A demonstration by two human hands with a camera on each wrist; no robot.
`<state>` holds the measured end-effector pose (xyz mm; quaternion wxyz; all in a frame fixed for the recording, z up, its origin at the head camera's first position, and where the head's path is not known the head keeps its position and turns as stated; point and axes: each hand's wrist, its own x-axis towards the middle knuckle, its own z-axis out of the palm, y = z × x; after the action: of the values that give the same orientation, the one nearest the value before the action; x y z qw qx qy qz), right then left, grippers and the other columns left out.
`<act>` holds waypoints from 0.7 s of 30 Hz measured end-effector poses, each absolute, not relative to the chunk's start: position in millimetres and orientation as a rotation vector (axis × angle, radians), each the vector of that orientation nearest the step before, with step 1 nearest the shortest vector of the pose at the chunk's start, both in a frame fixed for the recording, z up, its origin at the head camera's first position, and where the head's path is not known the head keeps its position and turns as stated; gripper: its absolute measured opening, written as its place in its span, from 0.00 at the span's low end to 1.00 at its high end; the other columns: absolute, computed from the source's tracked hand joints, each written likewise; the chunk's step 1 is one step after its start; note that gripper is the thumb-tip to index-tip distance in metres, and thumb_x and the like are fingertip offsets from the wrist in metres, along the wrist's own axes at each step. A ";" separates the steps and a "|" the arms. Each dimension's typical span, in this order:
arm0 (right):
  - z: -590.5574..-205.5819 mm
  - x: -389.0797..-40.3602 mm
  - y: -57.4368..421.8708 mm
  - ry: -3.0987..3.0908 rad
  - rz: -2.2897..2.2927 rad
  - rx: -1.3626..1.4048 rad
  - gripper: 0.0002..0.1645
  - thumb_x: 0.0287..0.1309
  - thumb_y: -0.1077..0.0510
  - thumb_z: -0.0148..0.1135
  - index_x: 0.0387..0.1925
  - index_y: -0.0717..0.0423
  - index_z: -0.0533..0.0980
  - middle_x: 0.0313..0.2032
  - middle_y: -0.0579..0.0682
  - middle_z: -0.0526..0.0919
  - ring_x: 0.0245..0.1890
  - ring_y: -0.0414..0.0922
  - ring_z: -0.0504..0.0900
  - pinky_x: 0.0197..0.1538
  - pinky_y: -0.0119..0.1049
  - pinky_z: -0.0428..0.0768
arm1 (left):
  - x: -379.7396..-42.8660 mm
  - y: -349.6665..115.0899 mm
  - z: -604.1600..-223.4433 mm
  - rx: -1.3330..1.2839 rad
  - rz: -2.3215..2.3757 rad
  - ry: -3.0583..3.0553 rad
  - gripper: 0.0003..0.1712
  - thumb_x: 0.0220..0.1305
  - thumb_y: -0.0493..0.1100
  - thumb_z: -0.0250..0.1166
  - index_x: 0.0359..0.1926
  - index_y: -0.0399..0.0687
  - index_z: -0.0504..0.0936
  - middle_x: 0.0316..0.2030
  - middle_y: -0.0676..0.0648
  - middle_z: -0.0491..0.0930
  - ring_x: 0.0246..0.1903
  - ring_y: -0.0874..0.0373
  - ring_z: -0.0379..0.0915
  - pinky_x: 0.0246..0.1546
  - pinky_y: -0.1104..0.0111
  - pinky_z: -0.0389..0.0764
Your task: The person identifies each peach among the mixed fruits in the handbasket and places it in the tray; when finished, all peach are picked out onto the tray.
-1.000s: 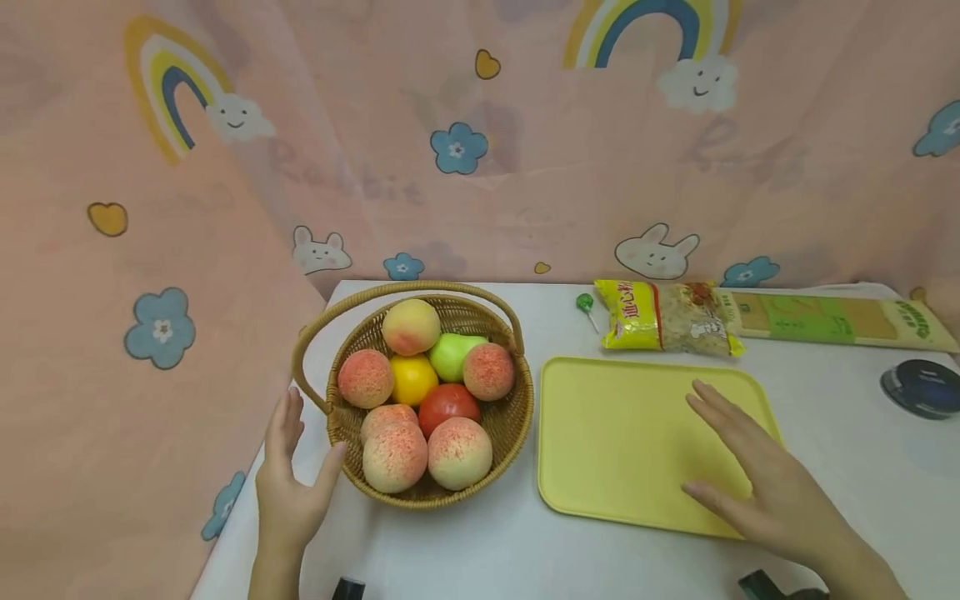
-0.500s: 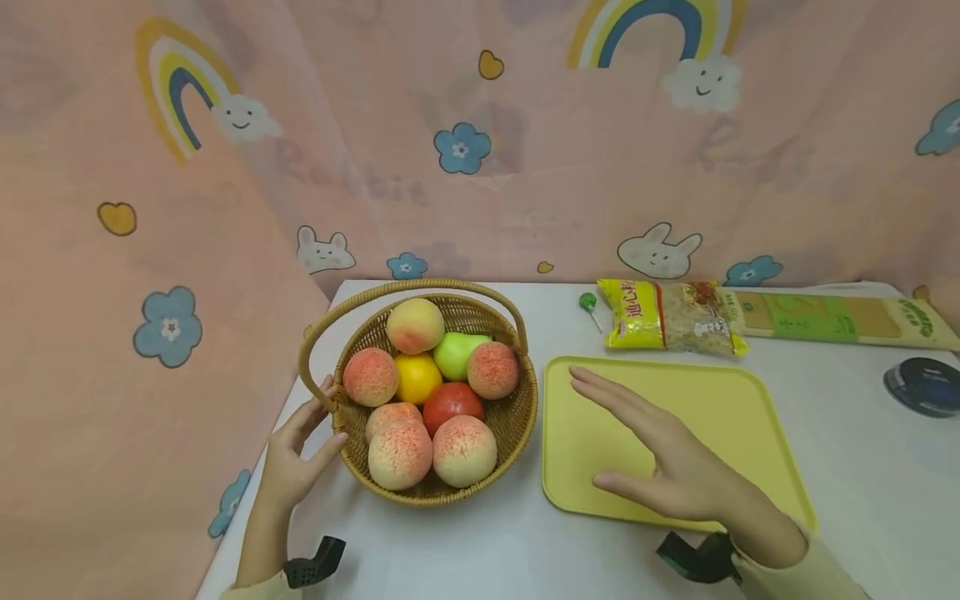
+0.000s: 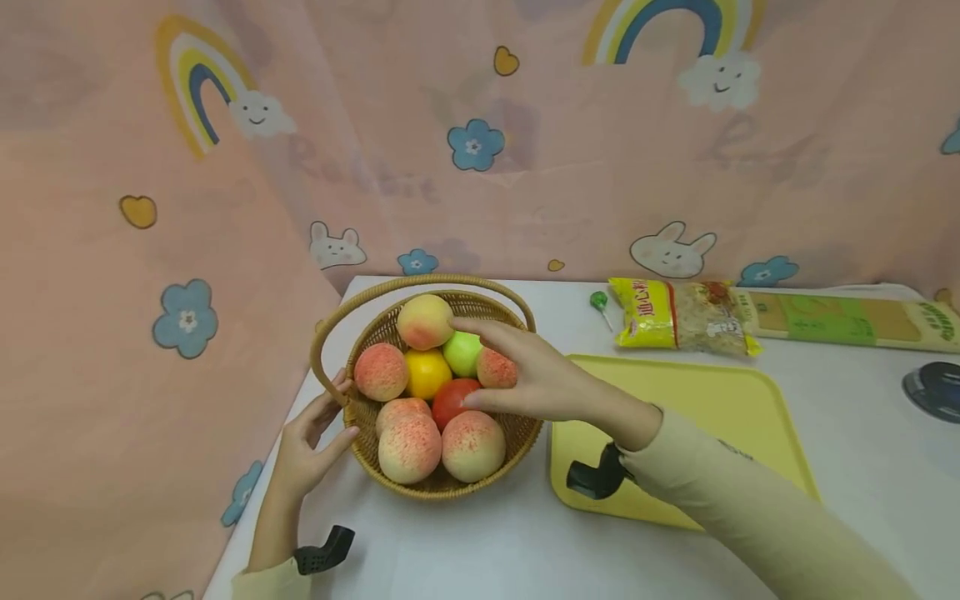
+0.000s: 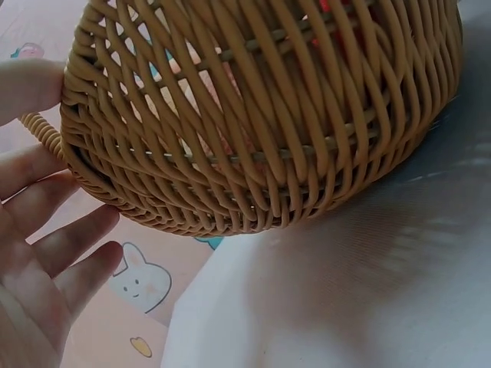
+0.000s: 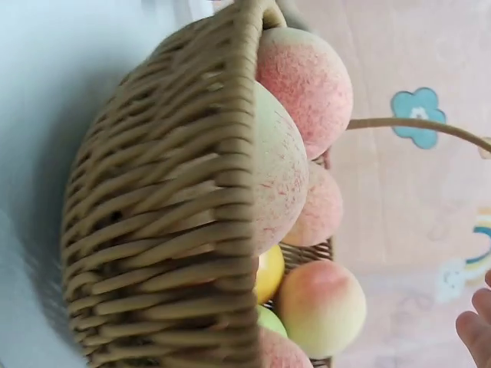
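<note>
A wicker basket [image 3: 442, 493] with an arched handle stands left of centre on the white table. It holds several peaches [image 3: 409, 450], a yellow round fruit [image 3: 427, 375], a green fruit [image 3: 460, 353] and a red round fruit [image 3: 450, 402]. At the basket's left side, my left hand [image 3: 300, 458] touches the rim with spread fingers [image 4: 77, 238]. My right hand [image 3: 536, 375] reaches over the basket's right side, thumb and fingers apart above the fruit. It hides part of the right peach and of the rim; in the right wrist view only its fingertips [image 5: 477, 326] show.
Right of the basket lies a yellow tray [image 3: 720, 392], partly under my right forearm. Behind it are a green lollipop [image 3: 598, 300], a yellow and clear food bag [image 3: 682, 317] and a long green pack [image 3: 832, 318]. A dark round object [image 3: 933, 390] sits far right.
My right hand has moved left from above the tray to above the fruit. My left hand has come in to touch the basket's left rim. The view has shifted slightly.
</note>
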<state>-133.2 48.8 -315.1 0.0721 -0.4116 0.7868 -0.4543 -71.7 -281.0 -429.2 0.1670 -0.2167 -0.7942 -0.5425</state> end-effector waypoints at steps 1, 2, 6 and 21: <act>-314.3 -138.4 42.3 2.359 -1.367 -1.221 0.46 0.52 0.53 0.70 0.69 0.53 0.59 0.68 0.50 0.64 0.68 0.47 0.64 0.69 0.47 0.65 | -71.9 -280.8 -429.8 -0.619 -1.551 -2.253 0.34 0.47 0.18 0.61 0.60 0.24 0.68 0.65 0.27 0.61 0.65 0.62 0.63 0.63 0.77 0.66; -313.7 -143.5 36.2 2.358 -1.366 -1.201 0.45 0.52 0.53 0.69 0.69 0.53 0.60 0.68 0.51 0.64 0.68 0.48 0.64 0.70 0.46 0.65 | -72.6 -280.6 -430.7 -0.626 -1.557 -2.240 0.34 0.47 0.18 0.61 0.60 0.24 0.67 0.65 0.27 0.61 0.65 0.62 0.63 0.63 0.77 0.66; -313.5 -163.1 15.8 2.377 -1.333 -1.121 0.43 0.53 0.52 0.68 0.68 0.56 0.61 0.67 0.53 0.66 0.67 0.53 0.66 0.70 0.45 0.65 | -73.6 -279.6 -432.1 -0.631 -1.579 -2.208 0.34 0.47 0.18 0.61 0.60 0.24 0.68 0.65 0.27 0.61 0.65 0.63 0.63 0.63 0.77 0.67; -338.0 -217.1 -32.9 2.391 -1.217 -0.832 0.43 0.55 0.51 0.67 0.70 0.48 0.59 0.68 0.48 0.64 0.68 0.47 0.63 0.70 0.44 0.64 | -74.1 -281.9 -432.0 -0.635 -1.586 -2.214 0.34 0.48 0.18 0.61 0.60 0.24 0.67 0.65 0.28 0.60 0.66 0.62 0.62 0.64 0.77 0.66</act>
<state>-217.1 -32.9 -338.0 0.1656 -0.2923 0.8394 -0.4272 -74.1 -281.9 -432.0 0.1718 -0.2236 -0.7800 -0.5587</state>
